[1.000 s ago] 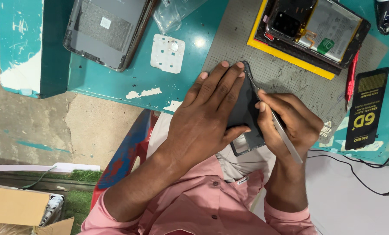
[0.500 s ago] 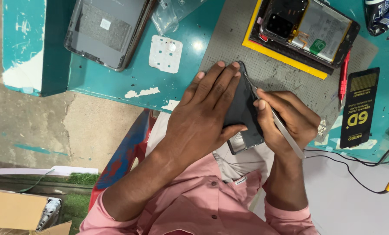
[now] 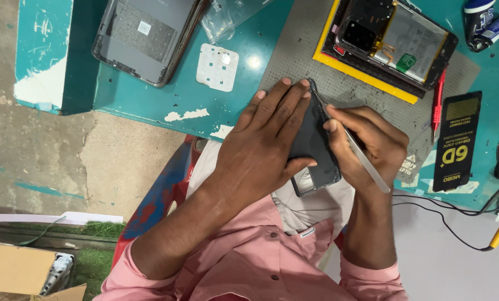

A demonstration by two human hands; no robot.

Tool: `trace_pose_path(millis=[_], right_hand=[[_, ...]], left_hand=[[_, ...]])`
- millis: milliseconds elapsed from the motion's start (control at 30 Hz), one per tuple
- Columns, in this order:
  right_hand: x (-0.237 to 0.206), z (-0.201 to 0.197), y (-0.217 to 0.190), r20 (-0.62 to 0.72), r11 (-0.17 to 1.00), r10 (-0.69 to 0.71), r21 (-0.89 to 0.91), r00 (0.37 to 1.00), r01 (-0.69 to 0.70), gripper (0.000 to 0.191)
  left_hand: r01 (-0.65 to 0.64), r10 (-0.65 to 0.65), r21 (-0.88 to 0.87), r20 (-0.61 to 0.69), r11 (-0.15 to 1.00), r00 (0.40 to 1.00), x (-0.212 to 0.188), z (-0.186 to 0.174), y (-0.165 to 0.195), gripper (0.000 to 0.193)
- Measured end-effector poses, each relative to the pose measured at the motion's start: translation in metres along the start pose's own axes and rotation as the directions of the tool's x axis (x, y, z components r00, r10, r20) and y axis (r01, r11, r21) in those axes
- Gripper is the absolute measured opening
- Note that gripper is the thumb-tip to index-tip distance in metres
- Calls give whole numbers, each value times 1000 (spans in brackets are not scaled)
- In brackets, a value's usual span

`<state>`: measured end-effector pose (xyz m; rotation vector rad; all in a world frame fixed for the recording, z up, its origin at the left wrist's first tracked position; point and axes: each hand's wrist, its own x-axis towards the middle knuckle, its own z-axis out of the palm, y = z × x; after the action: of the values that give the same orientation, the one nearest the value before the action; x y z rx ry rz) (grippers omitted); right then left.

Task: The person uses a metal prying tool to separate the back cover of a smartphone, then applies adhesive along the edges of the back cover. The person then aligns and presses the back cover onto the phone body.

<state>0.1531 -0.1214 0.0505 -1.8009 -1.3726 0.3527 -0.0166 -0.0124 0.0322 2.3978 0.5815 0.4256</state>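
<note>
The person's left hand (image 3: 263, 153) is lying flat over a dark phone (image 3: 316, 150), its fingers spread across the back and the thumb clamping the lower edge, holding it at the near edge of the teal tabletop (image 3: 244, 83), over the grey work mat (image 3: 299, 56). The right hand (image 3: 372, 145) is pinching a thin metal pry tool (image 3: 361, 159), its tip pressing at the phone's right edge. An opened phone (image 3: 397, 42) is lying on a yellow pad further back.
</note>
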Motion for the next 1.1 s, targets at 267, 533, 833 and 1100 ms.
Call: trace_pose_path(millis=[267,533,833,1100], right_hand=[[11,2,6,30,999,-52,-7,998,52,21],[-5,-2,12,-49,946,149,299,988,-128,14],[-32,-11,10,-82,996,47,82,995,-40,15],[-45,-25,17,-136,1000,16,-6,991,-17,15]], left_hand=[[-32,31,49,36,998,999,2,-3,-6,99],[-244,226,107,155,964,962,16,-26,-27,94],[-322,251,141,375,936,893,26,-49,-33,65],[-330,323,132,74,935,944,15,-23,-12,55]])
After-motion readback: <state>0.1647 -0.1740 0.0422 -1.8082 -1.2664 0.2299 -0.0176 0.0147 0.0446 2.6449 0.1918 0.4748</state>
